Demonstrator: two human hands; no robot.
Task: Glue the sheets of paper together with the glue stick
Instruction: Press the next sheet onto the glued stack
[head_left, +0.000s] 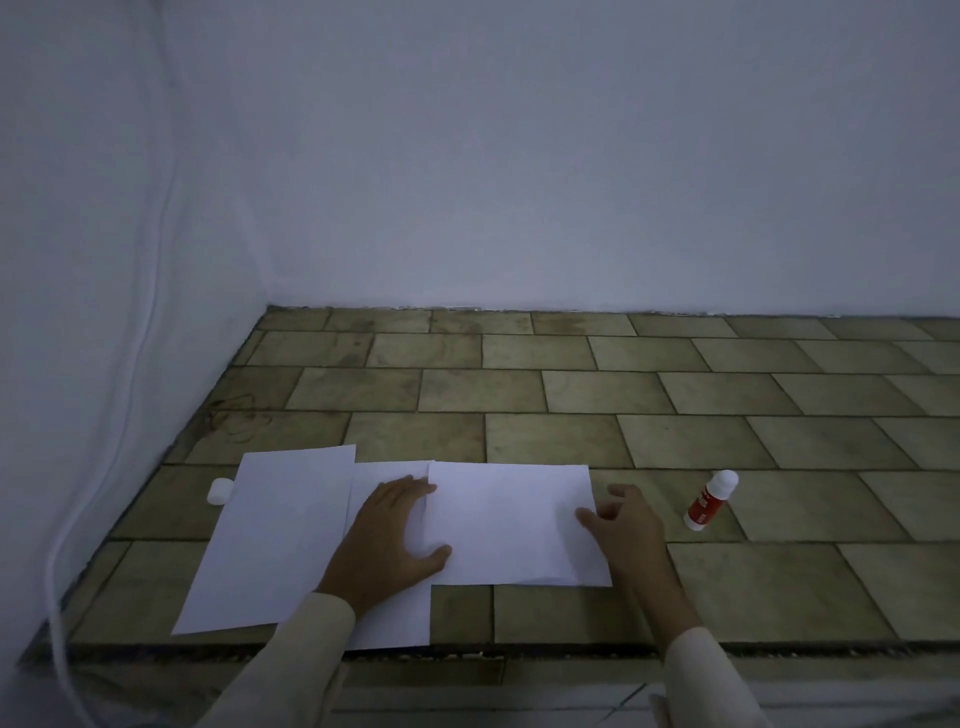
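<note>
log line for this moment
left hand: flat on sheet seam | right hand: at edge of right sheet | glue stick: on tiles, untouched

It is dim in here, and a cool bluish cast lies over the wall (519, 156), which darkens toward 12 o'clock. The light is soft and even, and I cannot tell where it comes from. The white sheets (509, 525) at 6 o'clock are the brightest patch, with no glare on them. Shadows are weak and soft-edged, just a faint grey beside the left hand (387, 540). The joints of the tiled surface (727, 405) slant more steeply toward 3 o'clock, stretched by the wide lens. Detail is soft throughout: the glue stick (710, 500) label is unreadable, and the sleeves (291, 660) near 6 o'clock blur.
</note>
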